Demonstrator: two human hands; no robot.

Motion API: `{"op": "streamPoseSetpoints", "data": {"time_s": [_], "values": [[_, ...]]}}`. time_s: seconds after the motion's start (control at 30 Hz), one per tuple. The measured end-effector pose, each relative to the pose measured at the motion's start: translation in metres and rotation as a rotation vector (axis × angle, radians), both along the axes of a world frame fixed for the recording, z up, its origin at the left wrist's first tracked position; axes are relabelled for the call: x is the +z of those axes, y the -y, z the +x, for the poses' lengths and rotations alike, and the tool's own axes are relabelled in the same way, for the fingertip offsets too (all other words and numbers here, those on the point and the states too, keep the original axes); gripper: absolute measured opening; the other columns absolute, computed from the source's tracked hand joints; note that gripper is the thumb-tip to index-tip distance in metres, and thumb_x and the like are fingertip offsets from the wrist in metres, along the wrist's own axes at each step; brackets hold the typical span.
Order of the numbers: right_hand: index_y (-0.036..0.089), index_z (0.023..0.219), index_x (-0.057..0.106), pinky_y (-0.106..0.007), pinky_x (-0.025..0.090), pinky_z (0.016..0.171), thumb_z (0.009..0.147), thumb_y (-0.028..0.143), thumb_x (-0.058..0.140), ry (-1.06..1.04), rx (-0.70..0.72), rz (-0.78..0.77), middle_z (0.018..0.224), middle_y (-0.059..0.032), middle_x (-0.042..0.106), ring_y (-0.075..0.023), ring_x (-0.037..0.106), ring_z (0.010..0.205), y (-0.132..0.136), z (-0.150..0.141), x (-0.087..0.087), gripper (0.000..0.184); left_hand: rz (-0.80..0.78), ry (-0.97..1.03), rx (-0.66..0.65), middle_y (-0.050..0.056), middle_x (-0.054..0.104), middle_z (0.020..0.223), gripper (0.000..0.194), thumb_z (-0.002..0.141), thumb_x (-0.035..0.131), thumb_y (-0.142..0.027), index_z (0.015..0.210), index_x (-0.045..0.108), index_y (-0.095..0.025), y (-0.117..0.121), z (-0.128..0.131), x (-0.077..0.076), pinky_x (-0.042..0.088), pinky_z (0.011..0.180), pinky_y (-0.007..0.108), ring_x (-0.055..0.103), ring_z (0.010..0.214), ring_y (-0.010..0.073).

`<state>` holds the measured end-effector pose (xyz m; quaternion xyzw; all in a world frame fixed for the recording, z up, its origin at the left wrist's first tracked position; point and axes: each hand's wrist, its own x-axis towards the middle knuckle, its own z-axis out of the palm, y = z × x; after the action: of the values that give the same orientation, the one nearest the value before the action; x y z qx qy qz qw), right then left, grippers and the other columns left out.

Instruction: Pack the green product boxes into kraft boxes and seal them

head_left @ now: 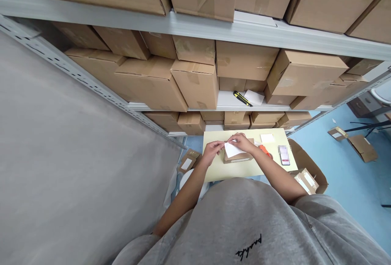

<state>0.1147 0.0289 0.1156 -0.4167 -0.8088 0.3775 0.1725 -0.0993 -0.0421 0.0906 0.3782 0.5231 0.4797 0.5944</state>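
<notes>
A small cardboard box [238, 158] sits on the pale yellow table [214, 171]. Over its top lies a white paper label [233, 150], tilted, its upper edge at my fingertips. My left hand [213, 151] pinches at the label's upper left corner, fingers closed. Reaching in from the right, my right hand [242, 142] also pinches the upper edge and covers part of the label and box. Beside the box, close to my right forearm, is an orange tool [265, 151], partly hidden, possibly a tape dispenser.
Right on the table are white paper slips [267, 138] and a phone [284, 156]. Ahead, shelving [189, 27] holds many cardboard boxes; a black and yellow utility knife [242, 98] rests on one shelf. An open carton [317, 171] stands right; a wall [76, 155] runs left.
</notes>
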Motion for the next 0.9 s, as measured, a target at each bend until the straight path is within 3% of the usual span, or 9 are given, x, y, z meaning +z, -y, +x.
{"op": "streamPoseSetpoints", "data": {"time_s": [0.73, 0.8, 0.9], "values": [[0.029, 0.102, 0.084, -0.052, 0.033, 0.122, 0.107, 0.036, 0.069, 0.020, 0.002, 0.004, 0.109, -0.0054, 0.084, -0.0264, 0.070, 0.116, 0.006, -0.004, 0.006, 0.017, -0.020, 0.032, 0.001, 0.006, 0.073, 0.076, 0.047, 0.063, 0.095, -0.060, 0.082, 0.084, -0.018, 0.002, -0.004, -0.007, 0.040, 0.054, 0.025, 0.061, 0.070, 0.0166], [0.030, 0.109, 0.081, -0.055, 0.029, 0.125, 0.103, 0.034, 0.073, 0.023, -0.032, 0.055, 0.116, -0.0054, 0.082, -0.0277, 0.068, 0.122, 0.010, -0.008, 0.010, 0.011, -0.017, 0.033, 0.027, 0.006, 0.073, 0.075, 0.048, 0.063, 0.095, -0.060, 0.083, 0.084, -0.018, 0.003, -0.003, -0.008, 0.041, 0.054, 0.025, 0.062, 0.070, 0.0167], [0.028, 0.116, 0.077, -0.056, 0.032, 0.124, 0.096, 0.032, 0.081, 0.032, -0.156, 0.202, 0.127, -0.0083, 0.075, -0.0309, 0.064, 0.129, 0.020, -0.016, 0.015, 0.021, -0.028, 0.036, 0.082, 0.007, 0.076, 0.079, 0.051, 0.060, 0.096, -0.062, 0.083, 0.083, -0.019, 0.003, -0.001, -0.010, 0.043, 0.054, 0.024, 0.066, 0.073, 0.0181]]}}
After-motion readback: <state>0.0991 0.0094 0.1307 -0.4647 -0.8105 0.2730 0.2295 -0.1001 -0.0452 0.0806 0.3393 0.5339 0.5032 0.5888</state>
